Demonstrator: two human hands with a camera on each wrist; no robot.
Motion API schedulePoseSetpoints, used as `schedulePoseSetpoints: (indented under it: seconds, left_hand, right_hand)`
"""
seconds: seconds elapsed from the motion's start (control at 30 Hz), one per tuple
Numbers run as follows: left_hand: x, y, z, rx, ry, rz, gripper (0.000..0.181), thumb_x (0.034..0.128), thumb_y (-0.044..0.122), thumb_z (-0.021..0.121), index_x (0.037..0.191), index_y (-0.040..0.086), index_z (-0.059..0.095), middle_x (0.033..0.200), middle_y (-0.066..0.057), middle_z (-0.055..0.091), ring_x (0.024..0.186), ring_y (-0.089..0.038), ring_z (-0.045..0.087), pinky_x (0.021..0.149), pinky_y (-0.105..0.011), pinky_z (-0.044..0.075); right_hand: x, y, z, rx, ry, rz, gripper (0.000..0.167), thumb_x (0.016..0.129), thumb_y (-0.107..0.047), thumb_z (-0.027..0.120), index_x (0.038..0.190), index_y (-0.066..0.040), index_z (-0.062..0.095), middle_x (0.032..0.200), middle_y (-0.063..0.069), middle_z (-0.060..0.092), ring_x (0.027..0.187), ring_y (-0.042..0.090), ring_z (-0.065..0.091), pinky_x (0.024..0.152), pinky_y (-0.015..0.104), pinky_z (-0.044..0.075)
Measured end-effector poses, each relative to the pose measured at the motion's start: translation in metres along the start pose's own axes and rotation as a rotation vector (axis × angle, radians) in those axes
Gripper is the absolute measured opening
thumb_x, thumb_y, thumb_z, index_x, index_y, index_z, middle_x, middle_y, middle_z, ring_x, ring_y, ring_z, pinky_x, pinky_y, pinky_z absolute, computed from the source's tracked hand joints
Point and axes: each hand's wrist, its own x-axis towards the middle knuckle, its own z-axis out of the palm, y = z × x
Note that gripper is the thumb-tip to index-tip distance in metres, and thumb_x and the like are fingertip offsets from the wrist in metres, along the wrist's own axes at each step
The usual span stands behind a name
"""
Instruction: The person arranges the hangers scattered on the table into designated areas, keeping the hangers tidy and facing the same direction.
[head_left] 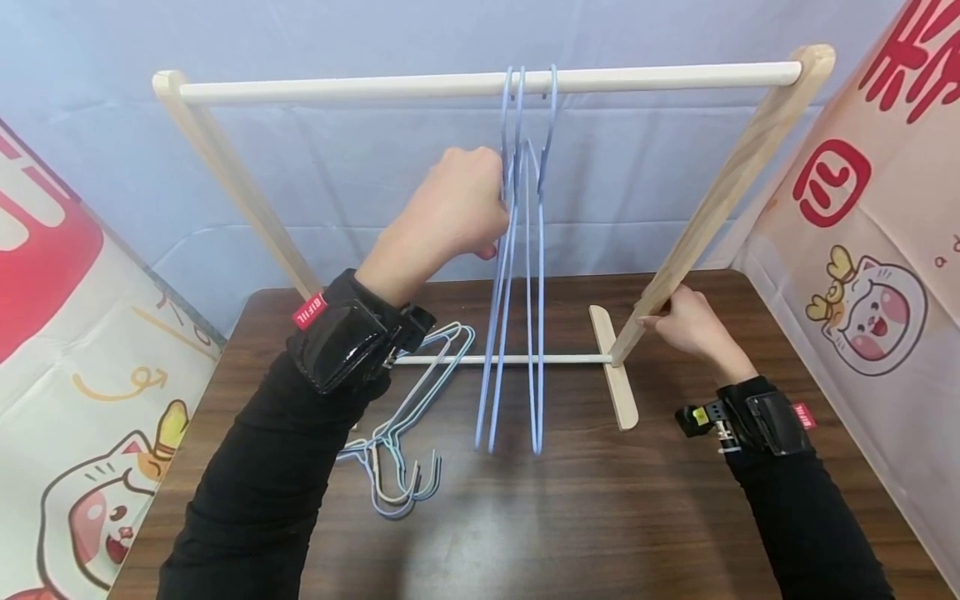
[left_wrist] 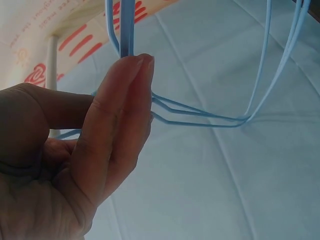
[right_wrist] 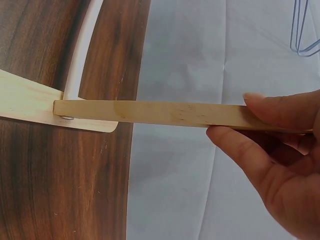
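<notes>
Blue wire hangers (head_left: 540,333) hang from the white top rail (head_left: 337,87) of a wooden rack, with three hooks over it. My left hand (head_left: 461,200) pinches hangers just below their hooks; in the left wrist view its fingertips close on the blue wire (left_wrist: 127,30). How many hangers it pinches, I cannot tell. Low on the rack's right upright (head_left: 720,200) is my right hand (head_left: 690,321). The right wrist view shows its thumb and fingers gripping the edges of that wooden bar (right_wrist: 175,112).
More blue and white hangers (head_left: 393,437) lie in a pile on the brown table (head_left: 525,533), partly behind my left forearm. A thin lower rail (head_left: 573,359) joins the right wooden foot (head_left: 621,387). The left upright (head_left: 240,183) slants down behind the left wrist. Cloth backdrops surround the table.
</notes>
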Motion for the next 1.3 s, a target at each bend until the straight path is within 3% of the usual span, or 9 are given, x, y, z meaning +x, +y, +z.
schedulePoseSetpoints:
  seconds: [0.4, 0.57, 0.77, 0.9, 1.13, 1.3]
  left_hand:
    - [-0.002, -0.017, 0.002, 0.018, -0.016, -0.041, 0.02, 0.0736, -0.004, 0.042, 0.064, 0.007, 0.056, 0.062, -0.004, 0.064, 0.058, -0.014, 0.061, 0.053, -0.024, 0.043]
    - [-0.004, -0.031, 0.007, 0.015, -0.013, -0.043, 0.024, 0.0755, -0.002, 0.041, 0.067, 0.005, 0.062, 0.061, -0.003, 0.064, 0.062, -0.018, 0.061, 0.055, -0.026, 0.04]
    - [-0.005, -0.052, 0.02, 0.028, 0.001, -0.023, 0.019, 0.076, 0.002, 0.045, 0.075, 0.005, 0.064, 0.06, -0.004, 0.064, 0.067, -0.022, 0.061, 0.063, -0.03, 0.042]
    - [-0.004, -0.066, 0.032, 0.045, -0.018, -0.028, 0.016, 0.0763, 0.003, 0.049, 0.08, 0.003, 0.064, 0.072, -0.006, 0.064, 0.073, -0.024, 0.057, 0.064, -0.033, 0.043]
    - [-0.005, -0.092, 0.05, -0.002, -0.068, -0.084, 0.014, 0.0783, 0.004, 0.051, 0.083, 0.001, 0.063, 0.069, -0.007, 0.064, 0.067, -0.022, 0.061, 0.067, -0.033, 0.046]
    - [-0.007, -0.112, 0.063, 0.015, -0.105, -0.131, 0.015, 0.0821, 0.01, 0.055, 0.091, 0.001, 0.062, 0.084, -0.01, 0.064, 0.079, -0.027, 0.058, 0.073, -0.038, 0.045]
  right_hand:
    - [0.0, 0.0, 0.0, 0.007, -0.002, 0.004, 0.036, 0.085, -0.007, 0.061, 0.114, 0.01, 0.048, 0.096, 0.028, 0.053, 0.085, 0.039, 0.057, 0.062, 0.039, 0.043]
    - [-0.001, 0.0, -0.001, 0.008, -0.003, 0.004, 0.035, 0.085, -0.006, 0.06, 0.114, 0.01, 0.048, 0.099, 0.029, 0.053, 0.086, 0.04, 0.057, 0.062, 0.04, 0.043]
    - [-0.002, 0.001, -0.001, 0.009, -0.002, -0.007, 0.034, 0.085, -0.004, 0.059, 0.113, 0.011, 0.048, 0.101, 0.03, 0.053, 0.087, 0.041, 0.057, 0.062, 0.04, 0.044]
    - [-0.002, 0.001, -0.001, 0.01, 0.003, -0.008, 0.034, 0.085, -0.004, 0.06, 0.113, 0.01, 0.049, 0.101, 0.03, 0.054, 0.087, 0.041, 0.057, 0.062, 0.04, 0.044]
    - [-0.001, 0.001, -0.001, 0.008, 0.006, -0.001, 0.034, 0.084, -0.005, 0.06, 0.112, 0.011, 0.049, 0.101, 0.03, 0.054, 0.087, 0.041, 0.057, 0.062, 0.04, 0.044]
    - [-0.002, 0.001, -0.001, 0.0, 0.011, -0.007, 0.034, 0.084, -0.005, 0.061, 0.112, 0.011, 0.049, 0.099, 0.03, 0.054, 0.085, 0.04, 0.057, 0.062, 0.04, 0.044]
